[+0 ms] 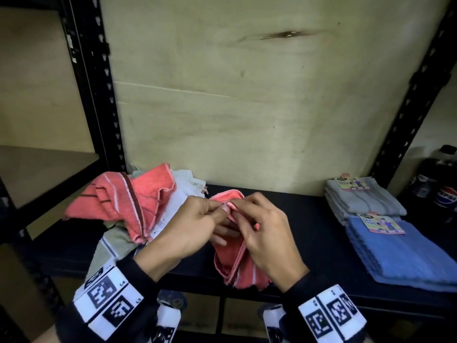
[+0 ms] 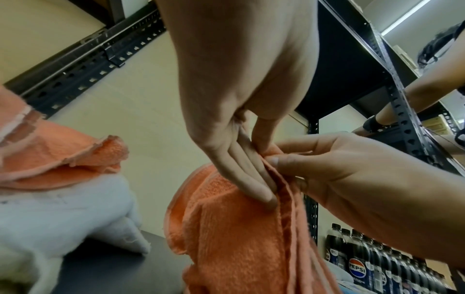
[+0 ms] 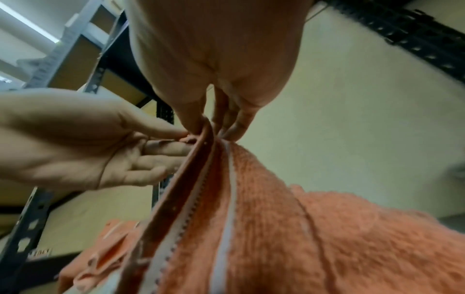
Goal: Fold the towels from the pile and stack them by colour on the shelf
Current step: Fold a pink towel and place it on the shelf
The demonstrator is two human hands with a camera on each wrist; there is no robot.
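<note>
A coral towel (image 1: 232,258) with white stripes hangs over the front of the black shelf (image 1: 309,219), bunched at its top edge. My left hand (image 1: 197,221) pinches that edge between thumb and fingers; the same grip shows in the left wrist view, where the left hand (image 2: 254,175) meets the coral towel (image 2: 234,238). My right hand (image 1: 257,226) pinches the same hem right beside it. In the right wrist view the right hand (image 3: 214,119) holds the striped hem of the coral towel (image 3: 251,218). A loose pile (image 1: 128,206) of coral, white and greyish towels lies at the left.
Folded grey towels (image 1: 363,199) and folded blue towels (image 1: 400,253), each with a paper label, lie stacked at the shelf's right end. Black perforated uprights (image 1: 99,82) frame the bay, with a plywood back panel (image 1: 247,95). Pepsi bottles (image 1: 442,191) stand beyond the right upright.
</note>
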